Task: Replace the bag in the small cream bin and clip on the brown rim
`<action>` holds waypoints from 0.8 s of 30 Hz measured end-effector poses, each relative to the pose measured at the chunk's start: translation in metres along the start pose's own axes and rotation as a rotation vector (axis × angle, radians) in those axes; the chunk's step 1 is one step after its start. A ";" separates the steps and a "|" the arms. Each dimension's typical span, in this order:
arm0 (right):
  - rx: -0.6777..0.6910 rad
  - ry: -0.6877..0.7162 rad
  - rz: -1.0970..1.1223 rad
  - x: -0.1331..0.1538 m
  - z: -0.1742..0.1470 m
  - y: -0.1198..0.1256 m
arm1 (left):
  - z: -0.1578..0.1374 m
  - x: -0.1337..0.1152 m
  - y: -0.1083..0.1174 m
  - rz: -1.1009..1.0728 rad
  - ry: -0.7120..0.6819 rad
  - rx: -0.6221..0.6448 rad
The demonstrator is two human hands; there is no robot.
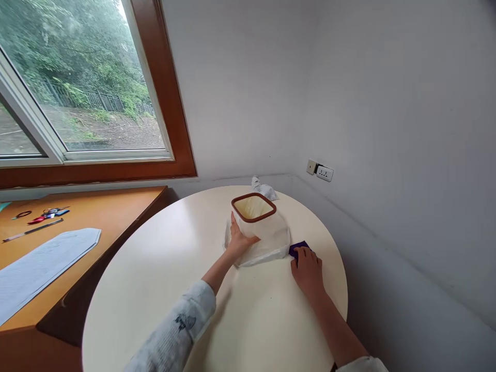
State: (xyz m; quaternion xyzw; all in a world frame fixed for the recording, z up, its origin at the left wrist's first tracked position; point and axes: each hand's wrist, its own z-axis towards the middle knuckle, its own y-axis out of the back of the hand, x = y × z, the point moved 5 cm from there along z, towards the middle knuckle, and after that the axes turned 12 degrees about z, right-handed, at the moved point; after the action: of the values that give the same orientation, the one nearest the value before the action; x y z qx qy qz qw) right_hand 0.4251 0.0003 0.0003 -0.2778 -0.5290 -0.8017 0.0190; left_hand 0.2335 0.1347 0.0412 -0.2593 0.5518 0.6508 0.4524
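Note:
A small white trash bin (pixel 269 230) with a brown square rim (pixel 253 219) stands upright on the round table, a thin plastic liner bag (pixel 267 256) spread loosely about its lower part. My left hand (pixel 239 240) grips the bin's near left side, fingers up along the wall and thumb stretched across the front. Right of the bin, my right hand (pixel 309 268) is closed over a dark purple cloth (pixel 300 248) pressed on the tabletop. Part of the cloth is hidden under the fingers.
Behind the bin lies a crumpled white plastic bag (pixel 265 190) near the back edge of the cream round table (pixel 155 279). At left, a wooden desk (pixel 127 206) holds papers (pixel 50 268), a pen (pixel 33 230) and keys (pixel 50 213). Walls close in behind and at right.

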 end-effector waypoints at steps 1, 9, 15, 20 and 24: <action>-0.006 0.005 -0.006 0.001 0.000 0.001 | 0.006 -0.002 -0.008 0.013 -0.014 0.018; -0.066 0.070 -0.009 0.007 -0.001 0.008 | 0.037 -0.022 -0.066 0.032 -0.043 0.087; -0.098 0.107 0.077 0.015 -0.004 0.011 | 0.050 -0.031 -0.091 0.037 -0.121 0.107; -0.070 0.079 0.051 0.008 -0.002 0.003 | 0.049 -0.033 -0.093 0.077 -0.137 0.147; 0.051 0.087 -0.045 0.000 -0.001 -0.011 | 0.043 -0.025 -0.088 0.117 -0.141 0.197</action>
State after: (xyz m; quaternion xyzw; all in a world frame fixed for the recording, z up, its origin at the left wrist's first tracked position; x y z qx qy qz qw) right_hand 0.4210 0.0043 -0.0095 -0.2302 -0.5539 -0.7995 0.0309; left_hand 0.3294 0.1666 0.0305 -0.1345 0.5939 0.6353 0.4749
